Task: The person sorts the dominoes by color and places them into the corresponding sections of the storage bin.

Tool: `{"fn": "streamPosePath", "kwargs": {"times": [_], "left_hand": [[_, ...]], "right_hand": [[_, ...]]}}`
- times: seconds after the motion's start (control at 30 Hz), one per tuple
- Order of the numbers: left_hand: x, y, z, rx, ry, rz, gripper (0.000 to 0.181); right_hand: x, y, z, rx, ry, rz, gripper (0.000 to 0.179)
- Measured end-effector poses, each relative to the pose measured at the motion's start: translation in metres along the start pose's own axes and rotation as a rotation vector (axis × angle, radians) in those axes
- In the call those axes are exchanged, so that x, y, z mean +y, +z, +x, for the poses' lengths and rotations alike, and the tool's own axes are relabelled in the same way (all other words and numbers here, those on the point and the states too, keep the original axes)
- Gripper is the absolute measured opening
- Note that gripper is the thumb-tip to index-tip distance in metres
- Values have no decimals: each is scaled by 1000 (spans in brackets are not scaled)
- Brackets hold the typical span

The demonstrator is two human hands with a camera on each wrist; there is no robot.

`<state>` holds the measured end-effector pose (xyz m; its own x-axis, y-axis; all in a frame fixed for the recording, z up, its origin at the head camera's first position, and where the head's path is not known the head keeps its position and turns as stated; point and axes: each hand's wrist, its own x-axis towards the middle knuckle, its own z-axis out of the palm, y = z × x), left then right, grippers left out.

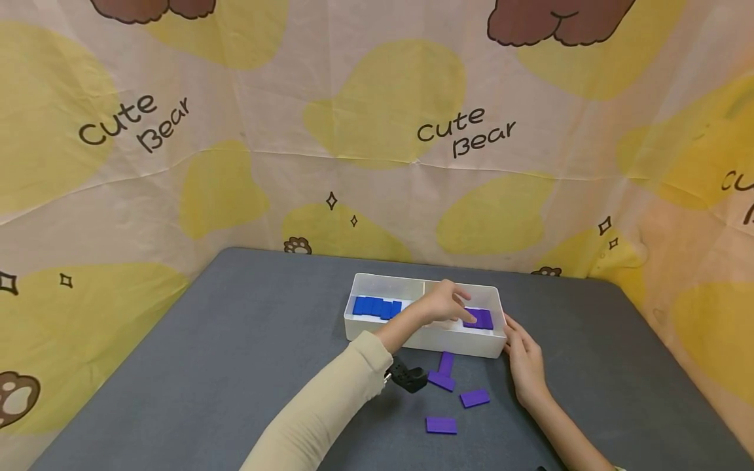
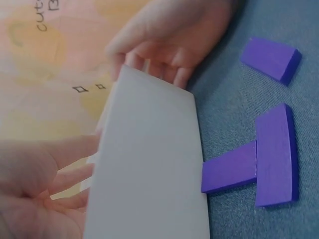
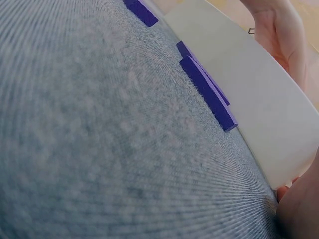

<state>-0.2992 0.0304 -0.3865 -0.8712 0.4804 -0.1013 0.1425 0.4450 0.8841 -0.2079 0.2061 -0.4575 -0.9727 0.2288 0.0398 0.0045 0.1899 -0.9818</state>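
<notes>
In the head view, the left hand [image 1: 440,305] dips into the white box [image 1: 453,341], fingers loose near purple blocks [image 1: 480,319]; the right hand [image 1: 525,363] rests loosely against the box's right end. In the left wrist view, loose purple blocks [image 2: 274,157] in front of the box look light and hard; pinching their long sides seems best. In the right wrist view, two lie together by the box's front.
</notes>
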Motion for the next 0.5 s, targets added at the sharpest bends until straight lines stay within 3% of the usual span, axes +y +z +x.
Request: {"fn": "streamPosePath", "kwargs": {"times": [0.23,0.5], "left_hand": [[3,-6,-12,-13,55,-21,50],[9,-14,-31,3,163,48,43]], "right_hand": [[-1,-1,0,-3,5,-1,56],[2,-2,3,-18,0,8,56]]}}
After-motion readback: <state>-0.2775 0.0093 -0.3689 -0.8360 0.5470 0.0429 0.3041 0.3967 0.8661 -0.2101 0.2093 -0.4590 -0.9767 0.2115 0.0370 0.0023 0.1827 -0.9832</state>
